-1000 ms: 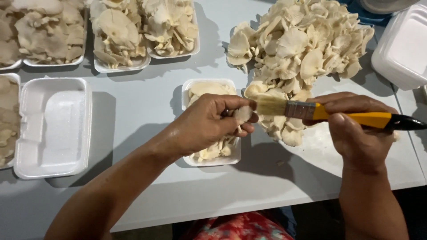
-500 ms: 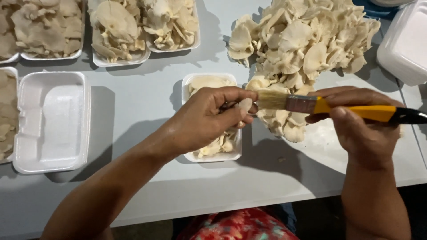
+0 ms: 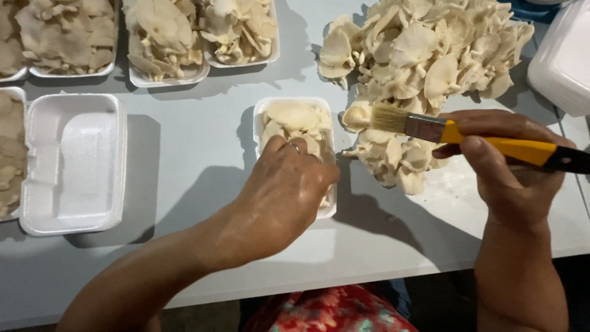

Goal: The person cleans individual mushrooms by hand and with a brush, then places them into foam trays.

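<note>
Near the table's front edge, the left hand (image 3: 289, 190) is pressing mushrooms into the small foam tray (image 3: 267, 109), fingers curled closed over them; best laid flat. The right hand (image 3: 513, 169) is clasping a yellow brush (image 3: 455, 131) beside the mushroom heap (image 3: 424, 55).

bright overhead light, soft shadows toward the viewer (slightly blurry).

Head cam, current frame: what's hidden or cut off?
- Small foam tray: near half hidden by the left hand.
- Left fingers: tips curl under, grip unreadable.
- Paintbrush: handle end leaves the right edge.
- Mushroom pile: top cropped.
- Far-left tray: cut by the edge.
</note>
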